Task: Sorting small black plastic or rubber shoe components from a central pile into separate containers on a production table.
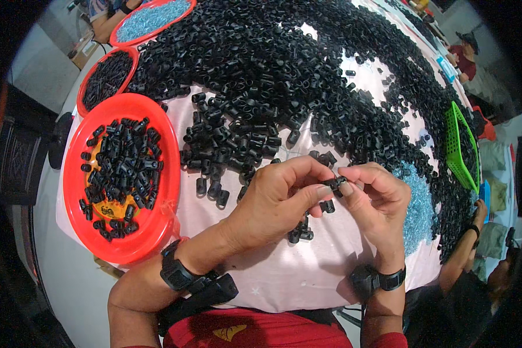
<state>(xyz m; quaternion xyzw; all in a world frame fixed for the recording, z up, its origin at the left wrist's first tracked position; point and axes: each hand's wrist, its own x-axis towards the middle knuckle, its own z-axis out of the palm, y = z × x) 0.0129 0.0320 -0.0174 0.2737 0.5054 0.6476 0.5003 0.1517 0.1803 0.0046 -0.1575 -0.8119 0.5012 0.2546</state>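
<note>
Black plastic clip sits pinched between both hands' fingertips, left hand and right hand, raised above the worktop near its front edge for close handling.

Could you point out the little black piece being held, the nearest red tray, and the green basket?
black piece (334, 185), head view, on its middle, pinched between the fingertips of both hands.
red tray (167, 174), head view, on its bare right rim.
green basket (453, 142), head view, on its mesh side wall.
</note>
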